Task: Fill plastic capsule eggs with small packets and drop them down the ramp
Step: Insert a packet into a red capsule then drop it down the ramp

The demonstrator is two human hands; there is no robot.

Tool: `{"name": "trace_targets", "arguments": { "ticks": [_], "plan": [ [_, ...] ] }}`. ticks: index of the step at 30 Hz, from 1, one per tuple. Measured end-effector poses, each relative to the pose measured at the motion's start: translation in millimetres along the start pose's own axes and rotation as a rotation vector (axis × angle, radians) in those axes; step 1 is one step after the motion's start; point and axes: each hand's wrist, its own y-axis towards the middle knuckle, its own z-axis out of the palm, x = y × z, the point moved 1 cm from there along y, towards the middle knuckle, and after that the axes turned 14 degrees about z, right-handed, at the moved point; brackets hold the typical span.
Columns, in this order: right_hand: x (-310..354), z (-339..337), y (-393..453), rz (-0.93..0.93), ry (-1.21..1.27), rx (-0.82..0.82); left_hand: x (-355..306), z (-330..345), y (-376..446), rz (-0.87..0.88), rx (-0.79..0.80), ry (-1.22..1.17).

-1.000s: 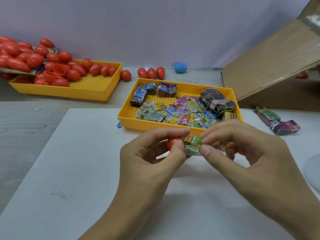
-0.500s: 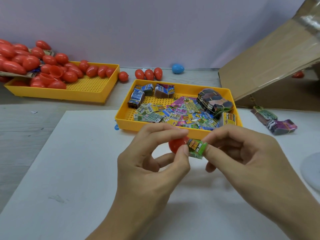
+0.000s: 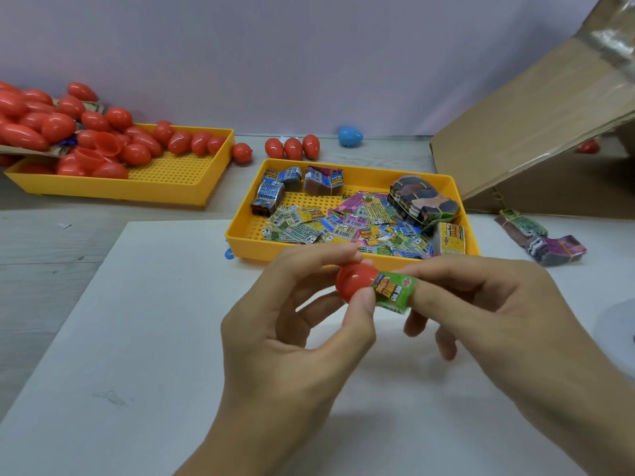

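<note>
Packet at capsule mouth — both hands engaged.
Left hand (image 3: 275,324) pinches a red capsule half (image 3: 355,281); right hand (image 3: 488,314) pinches a green packet (image 3: 393,292) touching its rim, above the white board (image 3: 144,338) — just before the near edge of the packet tray (image 3: 240,238). Cardboard ramp (image 3: 529,132) at the desk's far right corner.

Readable: "6+" on loose packets (image 3: 311,239) in the near tray (image 3: 240,240) (other print too blurred).
</note>
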Motion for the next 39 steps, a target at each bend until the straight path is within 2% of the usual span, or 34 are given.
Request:
{"name": "trace_targets", "arguments": {
  "ticks": [4,7,12,18,20,24,27,31,36,39],
  "plan": [
    [-1,-5,6,0.187,0.185,0.147,1,-1,1,-0.033,-0.04,-0.022],
    [-1,-7,9,0.325,0.306,0.255,1,-1,2,0.018,-0.016,-0.006],
    [-1,-5,7,0.381,0.226,0.215,0,2,-1,0.155,0.108,0.049],
    [-1,-7,7,0.403,0.259,0.255,1,0,-1,0.205,0.1,0.094],
    [1,-8,8,0.357,0.272,0.244,2,-1,-1,0.213,0.065,0.121],
    [3,-7,4,0.133,0.173,0.189,3,-3,0,0.155,-0.036,0.151],
    [2,-4,2,0.06,0.154,0.191,4,-5,2,0.131,-0.061,0.185],
    [-3,-3,1,0.018,0.065,0.081,5,-6,2,0.136,-0.033,0.21],
    [-3,1,-2,-0.034,-0.05,-0.004,7,-3,0,0.223,0.041,0.249],
    [-1,1,-3,-0.038,-0.016,-0.034,6,-2,-1,0.241,0.056,0.238]
  ]
}}
